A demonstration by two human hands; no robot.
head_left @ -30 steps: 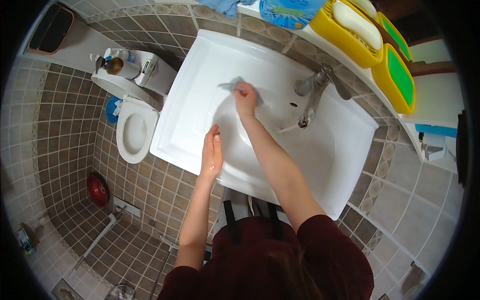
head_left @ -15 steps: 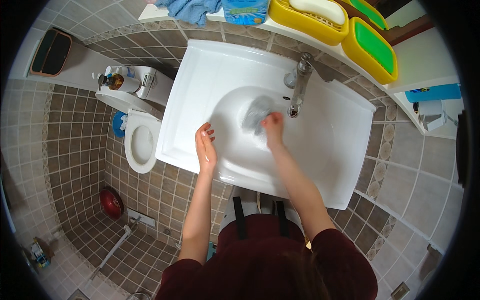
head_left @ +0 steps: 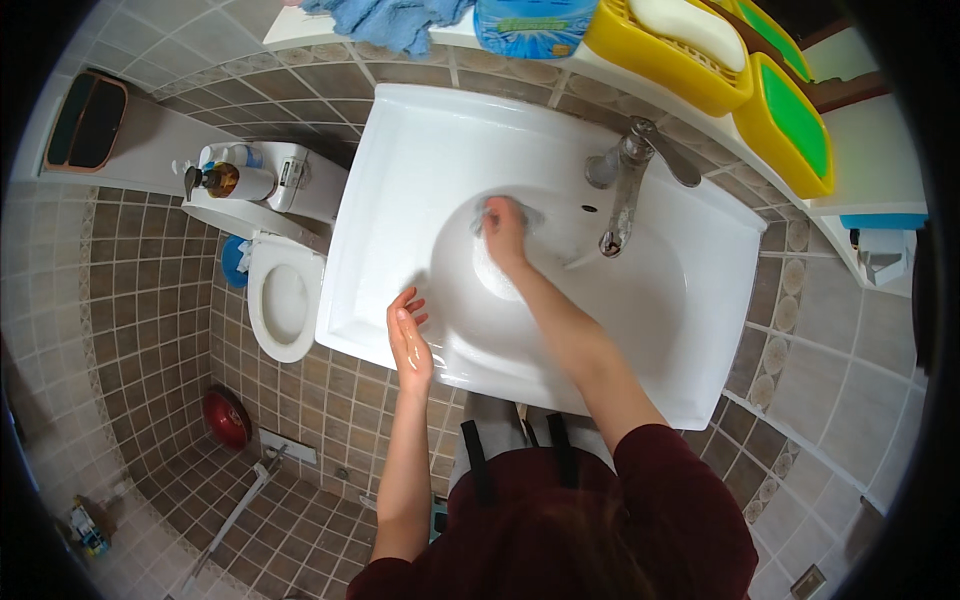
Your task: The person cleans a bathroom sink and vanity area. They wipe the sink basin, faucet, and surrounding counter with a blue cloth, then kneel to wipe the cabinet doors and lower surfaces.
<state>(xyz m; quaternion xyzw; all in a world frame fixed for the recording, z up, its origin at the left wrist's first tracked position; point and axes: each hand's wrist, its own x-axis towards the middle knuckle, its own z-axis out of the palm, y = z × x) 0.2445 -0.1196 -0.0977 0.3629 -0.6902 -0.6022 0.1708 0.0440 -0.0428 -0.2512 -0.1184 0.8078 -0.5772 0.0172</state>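
Note:
The white washbasin (head_left: 380, 200) fills the middle of the view. My right hand (head_left: 504, 228) reaches into its round bowl, fingers closed on a grey wad (head_left: 530, 215), perhaps a scrubber or cloth. The hand covers most of it, and motion smears the rest. White suds (head_left: 492, 275) lie on the bowl beside my wrist. My left hand (head_left: 410, 340) hovers over the basin's front left edge, wet, with loosely curled fingers apart and nothing in it. A chrome faucet (head_left: 625, 185) stands at the back right of the bowl, its spout pointing toward me.
Along the shelf behind the basin are a blue cloth (head_left: 390, 22), a blue packet (head_left: 532, 25), a yellow soap dish (head_left: 670, 55) and a yellow box with a green top (head_left: 790, 125). To the left is a toilet (head_left: 285, 300), with a pump bottle (head_left: 230, 182) on its tank.
My right hand has moved left and farther back in the bowl with the grey wad. My left hand has hardly moved against the basin. The whole view has shifted slightly.

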